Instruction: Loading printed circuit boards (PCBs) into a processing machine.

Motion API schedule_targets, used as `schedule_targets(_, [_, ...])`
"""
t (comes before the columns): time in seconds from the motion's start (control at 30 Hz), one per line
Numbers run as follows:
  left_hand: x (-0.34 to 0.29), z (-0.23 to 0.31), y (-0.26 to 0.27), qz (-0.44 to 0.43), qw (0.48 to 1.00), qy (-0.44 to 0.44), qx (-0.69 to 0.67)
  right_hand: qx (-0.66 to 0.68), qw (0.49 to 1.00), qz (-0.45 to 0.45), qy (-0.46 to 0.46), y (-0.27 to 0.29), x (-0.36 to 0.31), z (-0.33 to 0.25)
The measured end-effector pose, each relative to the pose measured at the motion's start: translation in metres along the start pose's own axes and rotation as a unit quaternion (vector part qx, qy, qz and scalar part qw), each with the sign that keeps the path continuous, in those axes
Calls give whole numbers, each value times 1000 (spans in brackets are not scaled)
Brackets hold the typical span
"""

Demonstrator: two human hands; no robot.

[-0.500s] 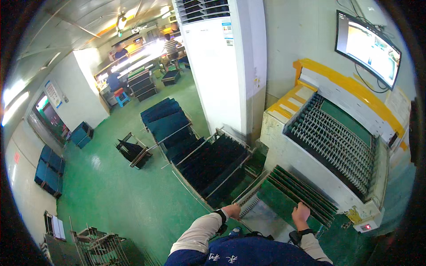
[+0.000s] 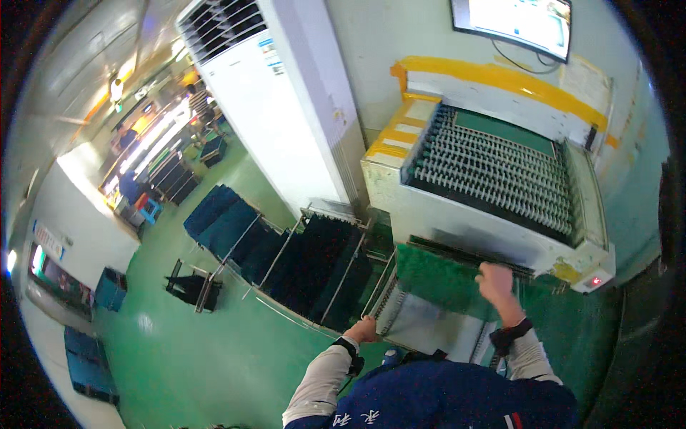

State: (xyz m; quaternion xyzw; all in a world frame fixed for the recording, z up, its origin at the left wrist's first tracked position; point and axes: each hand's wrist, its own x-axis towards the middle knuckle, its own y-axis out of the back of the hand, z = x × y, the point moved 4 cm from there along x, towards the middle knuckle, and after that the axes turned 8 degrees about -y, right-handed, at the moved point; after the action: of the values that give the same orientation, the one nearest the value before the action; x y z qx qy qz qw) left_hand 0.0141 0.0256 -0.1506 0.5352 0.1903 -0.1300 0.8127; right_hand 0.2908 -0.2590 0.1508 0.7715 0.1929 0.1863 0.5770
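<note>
In front of me stands a grey metal rack (image 2: pixel 432 323) with toothed strips along its sides. My left hand (image 2: pixel 362 330) is closed round the rack's left edge. A thin green board (image 2: pixel 439 280), smeared by motion, stands across the far part of the rack. At the board's right edge is my right hand (image 2: pixel 498 284), its fingers closed on it. More dark board edges (image 2: pixel 464 252) show just behind it, close to the machine's front.
A white machine (image 2: pixel 471 207) with rows of rollers stands ahead, a green board at its back. Racks of dark boards (image 2: pixel 314 264) fill the floor to the left, by a tall white air conditioner (image 2: pixel 279 107). A screen (image 2: pixel 514 25) hangs above. People sit at a far bench.
My view has turned to the right. My right hand has moved away from me, toward the machine, with the green board. My left hand stays on the rack's edge.
</note>
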Motion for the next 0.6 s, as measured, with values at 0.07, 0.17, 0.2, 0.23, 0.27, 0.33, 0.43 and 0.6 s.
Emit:
schedule_targets(0.07, [-10,27,35,-1,1000,-9,-23,0,999,45,3,55,2,6])
schedule_targets(0.17, [-13,30,43,-5,999,-7,-36,90,989,107,-53,102,13,34])
schedule_targets(0.2, [-7,27,38,-5,999,-9,-37,128,980,144,-42,110,17,52])
schedule_targets(0.23, [-4,22,34,-5,999,-4,-48,274,949,141,-64,105,22,74])
schedule_targets(0.27, [0,20,29,-4,998,-3,-62,410,898,138,-83,96,31,94])
schedule_targets(0.33, [11,7,6,-26,999,-18,-30,619,765,103,-141,76,41,129])
schedule_targets(0.43, [32,-46,-58,-66,995,-41,63,779,592,6,-206,53,51,142])
schedule_targets(0.6, [39,-52,-66,-50,994,-33,86,838,513,-40,-181,46,63,122])
